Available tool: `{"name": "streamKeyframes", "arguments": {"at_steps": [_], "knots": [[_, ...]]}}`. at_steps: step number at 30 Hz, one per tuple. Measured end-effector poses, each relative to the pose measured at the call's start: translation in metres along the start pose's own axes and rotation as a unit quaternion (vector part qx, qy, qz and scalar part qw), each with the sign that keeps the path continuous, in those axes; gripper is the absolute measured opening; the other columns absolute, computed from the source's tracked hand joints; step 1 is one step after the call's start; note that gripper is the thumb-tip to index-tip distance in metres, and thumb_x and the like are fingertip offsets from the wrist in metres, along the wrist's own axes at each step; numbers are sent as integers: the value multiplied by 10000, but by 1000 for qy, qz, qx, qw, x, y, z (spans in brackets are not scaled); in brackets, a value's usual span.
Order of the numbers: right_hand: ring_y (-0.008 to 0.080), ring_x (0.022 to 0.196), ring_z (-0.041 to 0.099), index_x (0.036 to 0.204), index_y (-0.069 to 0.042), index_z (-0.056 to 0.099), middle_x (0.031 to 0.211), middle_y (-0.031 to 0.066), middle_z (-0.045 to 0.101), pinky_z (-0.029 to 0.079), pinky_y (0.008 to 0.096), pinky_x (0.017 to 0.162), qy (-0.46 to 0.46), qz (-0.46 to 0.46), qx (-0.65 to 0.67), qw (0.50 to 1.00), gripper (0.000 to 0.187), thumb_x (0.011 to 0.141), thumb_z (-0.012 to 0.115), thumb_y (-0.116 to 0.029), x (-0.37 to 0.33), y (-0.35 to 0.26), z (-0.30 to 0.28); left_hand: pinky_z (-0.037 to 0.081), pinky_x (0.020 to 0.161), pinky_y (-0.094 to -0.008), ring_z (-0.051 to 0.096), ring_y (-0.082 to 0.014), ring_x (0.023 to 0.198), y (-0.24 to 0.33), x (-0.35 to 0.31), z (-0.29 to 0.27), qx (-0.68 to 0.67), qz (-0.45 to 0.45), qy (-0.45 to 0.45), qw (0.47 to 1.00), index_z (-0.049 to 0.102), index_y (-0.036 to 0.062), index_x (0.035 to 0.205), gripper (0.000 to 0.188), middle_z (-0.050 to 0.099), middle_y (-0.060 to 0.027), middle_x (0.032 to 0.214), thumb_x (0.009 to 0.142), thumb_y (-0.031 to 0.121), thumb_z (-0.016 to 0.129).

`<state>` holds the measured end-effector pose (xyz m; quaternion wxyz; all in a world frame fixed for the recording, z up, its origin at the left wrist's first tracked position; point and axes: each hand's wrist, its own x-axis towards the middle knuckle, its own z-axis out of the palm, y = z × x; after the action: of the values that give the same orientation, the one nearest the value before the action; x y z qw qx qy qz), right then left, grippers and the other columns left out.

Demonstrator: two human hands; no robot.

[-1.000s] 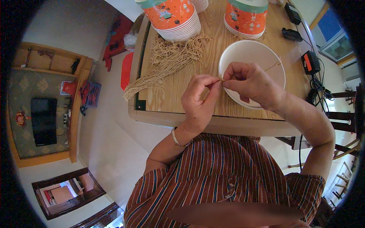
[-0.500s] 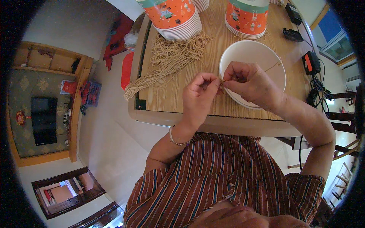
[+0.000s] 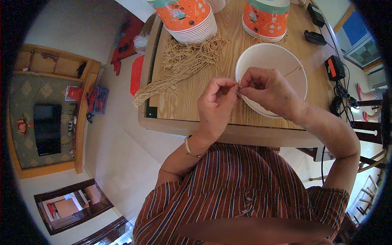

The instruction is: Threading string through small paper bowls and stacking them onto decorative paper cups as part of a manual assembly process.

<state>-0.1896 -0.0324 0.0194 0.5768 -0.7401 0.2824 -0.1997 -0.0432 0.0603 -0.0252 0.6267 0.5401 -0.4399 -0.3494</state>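
In the head view, my left hand (image 3: 216, 104) and right hand (image 3: 275, 92) each pinch tight, by what looks like the end of a string (image 3: 293, 71), too small to see well. They meet at the near left rim of the white tub (image 3: 263, 57), and the string crosses to its right rim. I seem to be fixing the string there; the next move needs a steady pinch. The orange cups (image 3: 183, 17) have little pictures, but no words I can read.

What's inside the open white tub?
In the white tub, a thin tan cord runs inward from the right edge across the pale interior. The right hand covers part of it; anything beneath is hidden.
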Motion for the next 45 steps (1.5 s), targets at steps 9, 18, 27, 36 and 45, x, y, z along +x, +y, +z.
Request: {"name": "streamKeyframes", "arguments": {"at_steps": [9,18,27,36,45], "knots": [[-6,643,445,882,-35,609,722,-68,539,367,176,529,2,65,-5,998,92,881,668,-105,-2,-10,-1,500,751,-249,620,-130,813,2,-1,-2,116,95,10,989,636,-5,968,148,637,-73,912,837,-73,634],[1,679,472,913,-11,598,748,-52,547,400,184,565,22,-24,-34,999,79,882,637,-71,-5,1,2,517,717,-275,652,-183,799,7,3,-4,208,209,8,955,642,16,967,168,651,-99,905,820,-65,661],[142,659,621,877,14,607,742,126,658,510,313,610,37,-28,-74,996,92,838,632,-66,-7,-9,4,514,709,-284,648,-196,777,11,3,-4,242,209,13,947,616,21,929,152,634,-92,880,809,-65,653],[30,668,494,902,2,601,760,-6,598,430,219,582,33,-16,-87,996,77,865,634,-56,-3,1,1,509,745,-240,624,-97,813,-2,-2,0,45,37,12,998,602,-2,976,89,631,-28,883,890,-27,603],[32,700,526,928,1,587,782,0,605,454,206,618,36,-24,-91,995,69,869,613,-25,1,0,1,516,768,-220,615,-79,817,-1,2,-2,-108,-48,-37,992,588,-17,1041,100,637,-27,905,949,8,558]]}}
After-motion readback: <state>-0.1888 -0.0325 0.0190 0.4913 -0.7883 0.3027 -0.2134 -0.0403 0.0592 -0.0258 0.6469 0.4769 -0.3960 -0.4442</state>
